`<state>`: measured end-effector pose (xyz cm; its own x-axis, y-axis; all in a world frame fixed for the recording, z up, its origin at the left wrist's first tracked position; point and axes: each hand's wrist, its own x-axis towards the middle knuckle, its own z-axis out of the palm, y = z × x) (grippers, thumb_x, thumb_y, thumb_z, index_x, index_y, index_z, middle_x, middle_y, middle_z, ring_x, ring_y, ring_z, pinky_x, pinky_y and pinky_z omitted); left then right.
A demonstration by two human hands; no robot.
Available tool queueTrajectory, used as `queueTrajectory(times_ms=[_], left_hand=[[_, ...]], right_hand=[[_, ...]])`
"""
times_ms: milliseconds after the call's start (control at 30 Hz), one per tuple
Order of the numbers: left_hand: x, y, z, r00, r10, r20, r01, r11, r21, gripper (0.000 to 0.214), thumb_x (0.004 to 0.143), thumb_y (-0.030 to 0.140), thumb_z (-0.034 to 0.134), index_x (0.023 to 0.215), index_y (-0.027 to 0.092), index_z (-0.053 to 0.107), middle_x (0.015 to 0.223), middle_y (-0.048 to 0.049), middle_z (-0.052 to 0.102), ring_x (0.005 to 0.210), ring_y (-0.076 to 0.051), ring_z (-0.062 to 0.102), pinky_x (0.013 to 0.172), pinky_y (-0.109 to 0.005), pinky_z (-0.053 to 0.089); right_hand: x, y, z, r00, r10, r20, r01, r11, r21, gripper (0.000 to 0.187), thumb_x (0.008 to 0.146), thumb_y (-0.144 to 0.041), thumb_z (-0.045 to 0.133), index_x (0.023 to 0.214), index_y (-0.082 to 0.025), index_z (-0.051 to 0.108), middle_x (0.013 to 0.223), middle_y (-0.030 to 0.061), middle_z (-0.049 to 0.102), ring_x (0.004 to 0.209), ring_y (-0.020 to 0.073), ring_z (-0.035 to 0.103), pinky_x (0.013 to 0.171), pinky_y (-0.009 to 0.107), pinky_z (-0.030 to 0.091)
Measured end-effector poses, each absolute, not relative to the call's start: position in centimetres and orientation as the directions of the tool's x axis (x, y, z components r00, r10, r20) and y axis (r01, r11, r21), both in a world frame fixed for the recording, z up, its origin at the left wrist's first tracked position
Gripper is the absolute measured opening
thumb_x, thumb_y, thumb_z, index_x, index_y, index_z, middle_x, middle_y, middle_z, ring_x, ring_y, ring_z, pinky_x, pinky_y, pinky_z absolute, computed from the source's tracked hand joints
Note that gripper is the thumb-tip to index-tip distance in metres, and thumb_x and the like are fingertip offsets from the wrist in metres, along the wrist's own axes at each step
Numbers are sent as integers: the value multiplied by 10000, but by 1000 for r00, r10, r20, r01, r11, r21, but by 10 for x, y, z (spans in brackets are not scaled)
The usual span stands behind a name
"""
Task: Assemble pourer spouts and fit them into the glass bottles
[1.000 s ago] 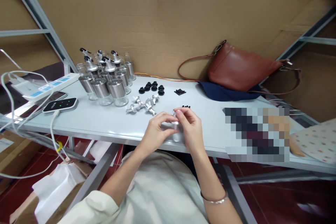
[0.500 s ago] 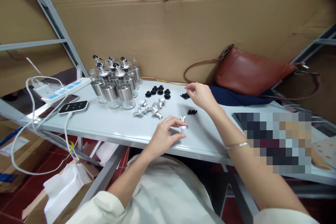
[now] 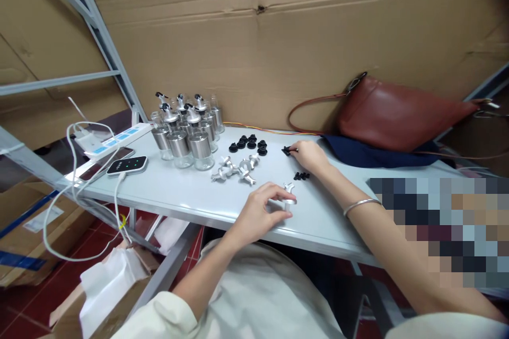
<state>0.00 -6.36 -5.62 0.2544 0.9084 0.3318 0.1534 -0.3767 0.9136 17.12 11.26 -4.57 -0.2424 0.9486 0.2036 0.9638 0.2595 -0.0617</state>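
Note:
My left hand (image 3: 265, 211) pinches a silver pourer spout (image 3: 290, 201) upright between thumb and fingers, just above the table near its front edge. Farther back, my right hand (image 3: 312, 156) has its fingertips closed at some small black plastic pieces (image 3: 286, 151); the fingers partly hide them. Several tiny black parts (image 3: 301, 176) lie in a row between my hands. To the left rest several loose silver pourer spouts (image 3: 238, 169), and behind those, several black ribbed stoppers (image 3: 251, 143) stand in a group.
Several glass bottles with steel sleeves (image 3: 199, 145), some topped with pourers, stand at the back left. Left of them lie a white device (image 3: 127, 165) with a cable and a power strip (image 3: 119, 140). A brown bag (image 3: 397, 116) on dark blue cloth (image 3: 358, 154) occupies the back right.
My right hand has come down onto the small black pieces, its fingertips now at them. My left hand still holds the spout. The whole view has shifted slightly.

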Motion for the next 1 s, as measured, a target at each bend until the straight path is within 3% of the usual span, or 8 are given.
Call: queueTrajectory(times_ms=[467, 733, 867, 1000], left_hand=[[0, -65, -56, 251, 909, 332, 147, -375, 915, 236, 717, 77, 706, 923, 192, 695, 970, -40, 637, 980, -176, 598, 880, -309, 471], [1, -65, -56, 246, 910, 333, 155, -376, 914, 239, 716, 78, 706, 925, 196, 703, 966, -44, 634, 971, -177, 597, 856, -300, 491], [1, -65, -56, 251, 901, 353, 139, -395, 908, 245, 704, 66, 718, 914, 193, 704, 958, -44, 642, 951, -171, 602, 862, -296, 493], [1, -65, -56, 243, 910, 335, 150, -377, 914, 246, 701, 65, 723, 912, 191, 706, 957, -44, 648, 954, -174, 605, 846, -288, 486]], right_hand=[[177, 114, -51, -260, 930, 258, 956, 286, -65, 270, 871, -159, 475, 949, -179, 732, 1063, 109, 718, 955, 231, 648, 712, 274, 423], [179, 108, -50, -202, 936, 287, 969, 234, -82, 255, 870, -207, 513, 1054, -160, 682, 1107, 133, 681, 1045, 257, 613, 767, 296, 439], [181, 103, -52, -123, 951, 284, 984, 154, -89, 252, 858, -272, 532, 989, -135, 698, 1048, 179, 686, 940, 276, 650, 713, 317, 451], [184, 102, -56, -150, 956, 253, 979, 179, -97, 198, 844, -233, 546, 890, -157, 723, 927, 145, 732, 859, 261, 676, 702, 308, 452]])
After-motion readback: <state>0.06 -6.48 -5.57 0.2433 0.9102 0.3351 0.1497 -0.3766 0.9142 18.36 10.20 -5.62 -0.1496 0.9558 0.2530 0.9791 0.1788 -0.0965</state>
